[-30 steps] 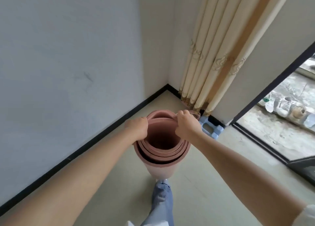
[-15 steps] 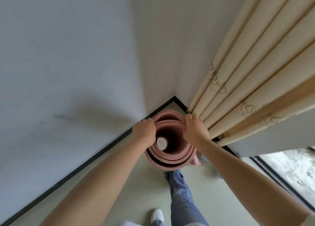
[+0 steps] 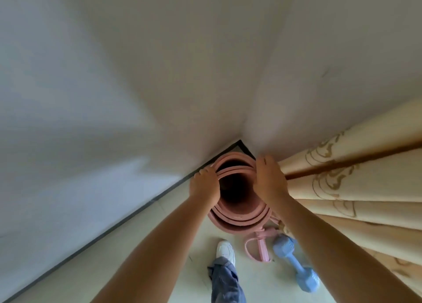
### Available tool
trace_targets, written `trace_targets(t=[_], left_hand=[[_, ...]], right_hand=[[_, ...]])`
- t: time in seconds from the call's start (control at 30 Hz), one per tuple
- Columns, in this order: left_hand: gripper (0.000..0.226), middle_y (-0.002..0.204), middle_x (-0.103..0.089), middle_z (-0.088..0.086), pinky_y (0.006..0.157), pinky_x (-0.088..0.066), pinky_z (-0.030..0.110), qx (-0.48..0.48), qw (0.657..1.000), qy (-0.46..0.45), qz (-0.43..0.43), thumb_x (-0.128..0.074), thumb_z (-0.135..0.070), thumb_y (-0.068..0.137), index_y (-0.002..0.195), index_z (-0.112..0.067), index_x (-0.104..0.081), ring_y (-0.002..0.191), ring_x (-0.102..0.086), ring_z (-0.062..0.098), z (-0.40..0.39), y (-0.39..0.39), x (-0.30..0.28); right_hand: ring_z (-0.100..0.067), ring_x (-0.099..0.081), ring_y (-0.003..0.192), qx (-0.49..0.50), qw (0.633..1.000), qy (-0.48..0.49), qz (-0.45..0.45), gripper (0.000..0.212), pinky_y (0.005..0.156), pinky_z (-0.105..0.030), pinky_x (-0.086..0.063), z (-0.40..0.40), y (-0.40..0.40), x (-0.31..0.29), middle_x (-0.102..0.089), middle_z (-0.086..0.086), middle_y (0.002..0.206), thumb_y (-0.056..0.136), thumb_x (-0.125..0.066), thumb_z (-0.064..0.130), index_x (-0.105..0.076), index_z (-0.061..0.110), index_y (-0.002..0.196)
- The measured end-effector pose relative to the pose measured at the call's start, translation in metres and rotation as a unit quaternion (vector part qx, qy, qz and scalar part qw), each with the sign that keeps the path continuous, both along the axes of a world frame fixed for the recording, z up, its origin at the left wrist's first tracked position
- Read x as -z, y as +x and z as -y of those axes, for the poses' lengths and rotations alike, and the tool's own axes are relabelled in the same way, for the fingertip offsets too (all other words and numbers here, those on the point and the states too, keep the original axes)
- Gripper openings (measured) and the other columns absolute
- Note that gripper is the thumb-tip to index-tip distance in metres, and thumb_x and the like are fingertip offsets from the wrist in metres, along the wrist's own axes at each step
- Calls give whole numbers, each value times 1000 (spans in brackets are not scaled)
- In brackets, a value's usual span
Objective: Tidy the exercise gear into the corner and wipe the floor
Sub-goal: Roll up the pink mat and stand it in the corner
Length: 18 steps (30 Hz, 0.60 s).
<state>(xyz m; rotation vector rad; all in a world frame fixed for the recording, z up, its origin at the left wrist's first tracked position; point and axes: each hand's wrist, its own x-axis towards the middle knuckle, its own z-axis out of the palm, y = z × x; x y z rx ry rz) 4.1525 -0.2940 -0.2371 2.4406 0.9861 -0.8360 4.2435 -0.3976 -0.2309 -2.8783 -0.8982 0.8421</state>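
I look down into the corner of the room, where two pale walls (image 3: 159, 74) meet above a black baseboard (image 3: 127, 215). The pink rolled foam exercise mat (image 3: 239, 218) stands upright on its end on the light floor (image 3: 159, 257), right in this corner, and I see into its dark hollow middle from above.

My left hand (image 3: 204, 186) grips the top rim of the mat on the left side, with the fingers curled over the edge. My right hand (image 3: 269, 181) holds the rim on the right side; its fingers lie along the outside of the roll and bend over the top, just beside the cream curtain with gold pattern (image 3: 354, 188), which hangs in folds to the right.

On the floor near the foot of the mat lies a pink resistance band with handles (image 3: 259, 248), and just beside it a light blue dumbbell (image 3: 296, 266), partly hidden under my right forearm. Lower in the view I see one white sneaker (image 3: 226, 251) and a blue jeans leg (image 3: 226, 282), close in front of the mat.
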Motion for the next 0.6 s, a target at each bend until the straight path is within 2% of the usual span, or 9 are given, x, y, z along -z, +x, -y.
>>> trace_targets(t=[0.1,0.2,0.3,0.37,0.5,0.6], left_hand=[[42,136,-47,16,102,-42,33,-50,999,-20,5,-42,-14,98,138,-1,-35,125,-48,28,-8,21,18],[41,137,-45,16,103,-41,36,-83,995,-43,23,-43,-18,98,136,-3,-36,127,-44,30,-15,31,23],[47,140,-42,15,105,-38,38,-87,993,-67,44,-44,-24,98,139,-4,-32,130,-41,31,-23,31,17],[43,138,-45,15,103,-40,38,-82,994,-51,57,-41,-23,98,136,-4,-35,128,-44,31,-28,20,7],[37,132,-49,14,100,-42,37,-57,997,-2,58,-39,-20,99,132,-4,-42,123,-47,28,-32,-27,-16],[34,130,-50,12,99,-40,35,-42,997,53,44,-38,-19,99,129,-5,-46,122,-47,28,-34,-76,-39]], right_hand=[[-23,-47,119,-15,1000,-14,15,42,97,-28,-43,-13,21,20,-45,-10,132,89,-54,9,-41,9,129],[-26,-45,125,-16,999,-22,23,51,102,-31,-41,-23,30,30,-42,-13,139,92,-50,10,-31,7,139],[-30,-36,135,-9,999,-35,27,67,110,-36,-34,-28,31,30,-28,-15,150,91,-52,10,-16,6,147],[-31,-25,142,-29,997,-50,47,74,117,-40,-27,-30,27,27,-17,-16,155,89,-55,13,-11,7,149],[-29,-21,143,-107,991,-58,49,59,118,-39,-21,-38,-3,3,-21,-13,154,93,-48,18,-24,11,146],[-27,-36,133,-165,985,-40,40,45,110,-36,-33,-47,-48,-24,-37,-11,144,94,-43,16,-38,9,138]])
